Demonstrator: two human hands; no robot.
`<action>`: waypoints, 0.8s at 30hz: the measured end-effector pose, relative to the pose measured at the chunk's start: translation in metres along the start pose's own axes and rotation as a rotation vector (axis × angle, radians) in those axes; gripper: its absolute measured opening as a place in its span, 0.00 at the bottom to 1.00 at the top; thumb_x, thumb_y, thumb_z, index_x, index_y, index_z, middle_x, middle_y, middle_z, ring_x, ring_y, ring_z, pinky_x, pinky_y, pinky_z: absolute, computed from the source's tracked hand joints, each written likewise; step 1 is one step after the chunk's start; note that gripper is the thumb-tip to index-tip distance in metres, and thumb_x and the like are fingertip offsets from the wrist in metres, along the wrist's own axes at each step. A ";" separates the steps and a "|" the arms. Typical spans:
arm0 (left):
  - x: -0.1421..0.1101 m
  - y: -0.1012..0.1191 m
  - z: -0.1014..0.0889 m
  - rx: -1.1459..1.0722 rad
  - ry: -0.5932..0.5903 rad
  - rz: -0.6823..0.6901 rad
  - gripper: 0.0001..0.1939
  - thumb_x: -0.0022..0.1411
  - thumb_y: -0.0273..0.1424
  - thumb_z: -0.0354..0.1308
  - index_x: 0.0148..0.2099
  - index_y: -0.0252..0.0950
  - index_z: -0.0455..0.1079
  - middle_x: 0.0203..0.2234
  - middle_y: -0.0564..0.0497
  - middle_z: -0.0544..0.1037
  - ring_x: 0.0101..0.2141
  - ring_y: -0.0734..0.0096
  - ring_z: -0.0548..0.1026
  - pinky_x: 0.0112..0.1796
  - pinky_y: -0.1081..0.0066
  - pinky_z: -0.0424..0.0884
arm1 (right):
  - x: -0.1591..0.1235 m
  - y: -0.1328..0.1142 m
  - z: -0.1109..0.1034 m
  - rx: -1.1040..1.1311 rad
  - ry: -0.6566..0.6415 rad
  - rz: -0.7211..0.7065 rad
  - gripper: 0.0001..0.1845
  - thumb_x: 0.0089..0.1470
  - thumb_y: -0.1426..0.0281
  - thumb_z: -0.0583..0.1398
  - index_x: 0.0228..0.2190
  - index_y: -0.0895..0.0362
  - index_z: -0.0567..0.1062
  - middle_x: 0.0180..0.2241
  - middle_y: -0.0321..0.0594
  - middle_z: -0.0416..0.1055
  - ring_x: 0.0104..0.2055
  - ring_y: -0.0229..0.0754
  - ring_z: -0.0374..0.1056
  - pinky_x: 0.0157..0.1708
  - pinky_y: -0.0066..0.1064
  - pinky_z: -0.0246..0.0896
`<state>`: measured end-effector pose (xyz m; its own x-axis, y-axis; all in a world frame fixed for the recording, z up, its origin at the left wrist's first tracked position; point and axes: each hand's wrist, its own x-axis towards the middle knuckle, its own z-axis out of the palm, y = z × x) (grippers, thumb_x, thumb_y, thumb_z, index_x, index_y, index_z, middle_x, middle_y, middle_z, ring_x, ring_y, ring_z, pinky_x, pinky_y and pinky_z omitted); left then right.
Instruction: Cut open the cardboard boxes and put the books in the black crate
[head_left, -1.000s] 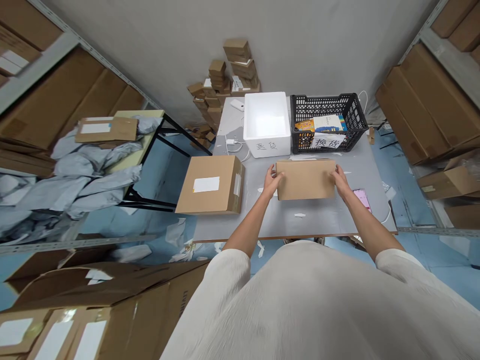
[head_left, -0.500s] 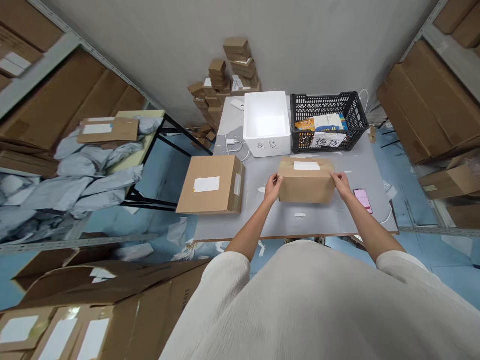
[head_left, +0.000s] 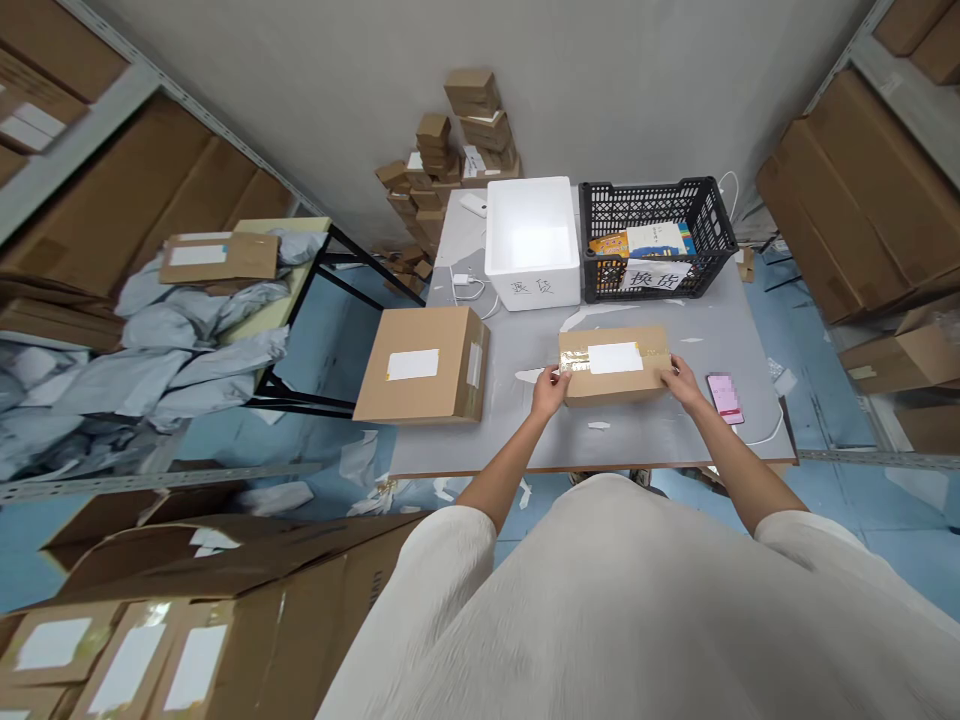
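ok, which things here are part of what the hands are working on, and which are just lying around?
In hand:
- small box with white label, flat on the table
- left hand and right hand, one at each end of it

Lying about:
- big box
- foam bin
- black crate
- phone
- charger

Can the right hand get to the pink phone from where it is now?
Probably yes. The right hand grips the small box's right end, and the pink phone lies just beside it on bare table, nothing between them.
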<state>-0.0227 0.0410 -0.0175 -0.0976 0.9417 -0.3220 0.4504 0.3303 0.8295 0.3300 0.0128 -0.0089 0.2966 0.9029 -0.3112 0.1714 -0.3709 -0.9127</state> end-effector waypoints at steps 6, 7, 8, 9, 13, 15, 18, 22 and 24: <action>-0.012 0.015 0.008 0.261 0.161 0.229 0.25 0.73 0.33 0.61 0.69 0.38 0.70 0.64 0.34 0.75 0.65 0.47 0.73 0.63 0.51 0.70 | 0.000 0.000 0.002 0.040 -0.016 -0.019 0.39 0.43 0.64 0.64 0.60 0.54 0.76 0.64 0.53 0.77 0.62 0.57 0.75 0.65 0.52 0.70; -0.016 0.020 0.011 0.335 0.148 0.326 0.25 0.73 0.31 0.58 0.70 0.39 0.70 0.66 0.34 0.73 0.67 0.46 0.71 0.65 0.49 0.69 | 0.001 0.000 0.003 0.043 -0.005 -0.019 0.39 0.43 0.64 0.65 0.59 0.54 0.76 0.64 0.53 0.77 0.62 0.58 0.75 0.65 0.52 0.70; -0.021 0.024 0.016 0.400 0.104 0.425 0.24 0.74 0.29 0.56 0.69 0.40 0.71 0.67 0.36 0.72 0.68 0.46 0.69 0.66 0.48 0.67 | 0.001 0.000 0.003 0.043 0.007 -0.018 0.39 0.42 0.64 0.65 0.59 0.55 0.77 0.64 0.54 0.77 0.62 0.58 0.75 0.65 0.52 0.70; -0.026 0.028 0.021 0.451 0.032 0.521 0.24 0.75 0.28 0.54 0.69 0.41 0.72 0.68 0.37 0.72 0.68 0.47 0.69 0.66 0.48 0.67 | 0.001 0.000 0.004 0.039 0.015 -0.016 0.39 0.42 0.64 0.65 0.59 0.55 0.77 0.64 0.55 0.77 0.63 0.59 0.75 0.65 0.51 0.71; -0.037 0.045 0.044 0.578 -0.141 0.613 0.27 0.76 0.31 0.54 0.74 0.41 0.67 0.71 0.37 0.70 0.70 0.45 0.67 0.66 0.47 0.67 | 0.001 -0.002 0.005 0.025 0.015 -0.009 0.39 0.43 0.64 0.65 0.59 0.55 0.78 0.63 0.54 0.78 0.61 0.58 0.76 0.64 0.50 0.71; -0.038 0.051 0.049 0.620 -0.164 0.561 0.29 0.76 0.33 0.54 0.75 0.39 0.66 0.71 0.35 0.69 0.70 0.42 0.66 0.65 0.47 0.68 | 0.000 -0.004 0.007 0.027 0.006 -0.028 0.39 0.43 0.63 0.64 0.59 0.55 0.78 0.62 0.53 0.79 0.60 0.57 0.76 0.64 0.51 0.71; -0.035 0.059 0.045 0.642 -0.149 0.516 0.29 0.77 0.37 0.54 0.75 0.36 0.65 0.69 0.33 0.70 0.70 0.40 0.66 0.68 0.46 0.65 | 0.000 -0.012 0.014 0.001 -0.005 -0.106 0.40 0.46 0.61 0.64 0.62 0.51 0.78 0.62 0.48 0.79 0.60 0.56 0.75 0.65 0.53 0.70; -0.033 0.073 0.023 0.565 -0.065 0.378 0.30 0.77 0.46 0.55 0.73 0.37 0.67 0.67 0.32 0.71 0.68 0.37 0.68 0.69 0.45 0.63 | 0.001 -0.031 0.031 -0.099 -0.001 -0.241 0.38 0.54 0.56 0.65 0.65 0.49 0.78 0.63 0.47 0.75 0.61 0.56 0.73 0.69 0.53 0.65; -0.034 0.083 0.010 0.479 -0.050 0.307 0.28 0.78 0.47 0.53 0.71 0.38 0.69 0.68 0.33 0.71 0.68 0.40 0.70 0.68 0.48 0.65 | 0.001 -0.045 0.042 -0.142 -0.024 -0.319 0.33 0.62 0.52 0.61 0.64 0.49 0.79 0.63 0.48 0.75 0.64 0.56 0.70 0.71 0.53 0.62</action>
<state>0.0272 0.0356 0.0575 0.1381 0.9818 -0.1301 0.8047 -0.0347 0.5926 0.2831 0.0394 0.0210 0.1847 0.9825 -0.0239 0.3811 -0.0940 -0.9197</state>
